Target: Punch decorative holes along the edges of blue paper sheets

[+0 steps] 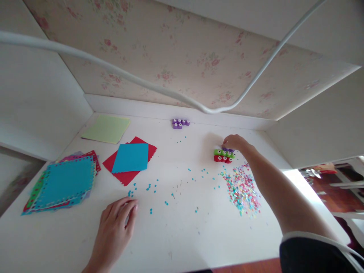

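Resting loosely curled, thumb gap narrow: left hand (116,224), near blue bits (130,193); right hand (236,142) touching purple punches (228,150), hold unclear.

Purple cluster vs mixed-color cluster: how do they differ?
Color: purple cluster is all purple; mixed-color cluster is red, green and purple.
Hand: right hand is at the mixed-color cluster; none at the purple cluster.
Place: purple cluster sits farther back than the mixed-color cluster.
Shared: white-and-dark round tops in rows, on the white tabletop.
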`<state>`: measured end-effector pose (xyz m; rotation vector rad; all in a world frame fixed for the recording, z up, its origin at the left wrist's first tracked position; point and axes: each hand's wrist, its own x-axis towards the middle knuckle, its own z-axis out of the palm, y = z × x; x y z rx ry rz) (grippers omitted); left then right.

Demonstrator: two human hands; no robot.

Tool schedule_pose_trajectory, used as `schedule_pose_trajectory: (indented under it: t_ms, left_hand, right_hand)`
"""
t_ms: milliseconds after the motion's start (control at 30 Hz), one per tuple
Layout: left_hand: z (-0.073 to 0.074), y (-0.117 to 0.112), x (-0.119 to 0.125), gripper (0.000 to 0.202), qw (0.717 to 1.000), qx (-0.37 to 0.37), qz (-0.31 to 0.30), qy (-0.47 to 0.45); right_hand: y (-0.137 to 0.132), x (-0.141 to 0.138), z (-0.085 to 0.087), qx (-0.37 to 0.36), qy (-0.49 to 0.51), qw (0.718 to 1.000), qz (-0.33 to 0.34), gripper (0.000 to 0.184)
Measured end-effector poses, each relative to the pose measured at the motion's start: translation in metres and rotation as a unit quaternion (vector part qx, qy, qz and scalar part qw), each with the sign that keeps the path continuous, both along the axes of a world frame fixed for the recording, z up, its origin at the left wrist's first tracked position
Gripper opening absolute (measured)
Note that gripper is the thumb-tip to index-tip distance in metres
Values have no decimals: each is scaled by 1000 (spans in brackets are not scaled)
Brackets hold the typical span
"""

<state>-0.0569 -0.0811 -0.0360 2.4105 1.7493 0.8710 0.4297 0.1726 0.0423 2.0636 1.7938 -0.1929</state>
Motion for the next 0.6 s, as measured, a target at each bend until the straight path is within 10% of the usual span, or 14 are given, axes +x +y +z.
schedule_pose_trajectory:
  t_ms: [333,433,600]
  left_hand:
    - [7,-10,1,30,986,-7,137,92]
    - [7,-9,5,39,987,-17,121,107]
    - [1,-6,51,52,993,-29,43,105]
  right_hand:
    - [-54,-63,8,191,33,979,-58,37]
    - [-106,-133,-7,318,291,902,-4,31]
    - [-173,-240,-17,297,551,778,52,23]
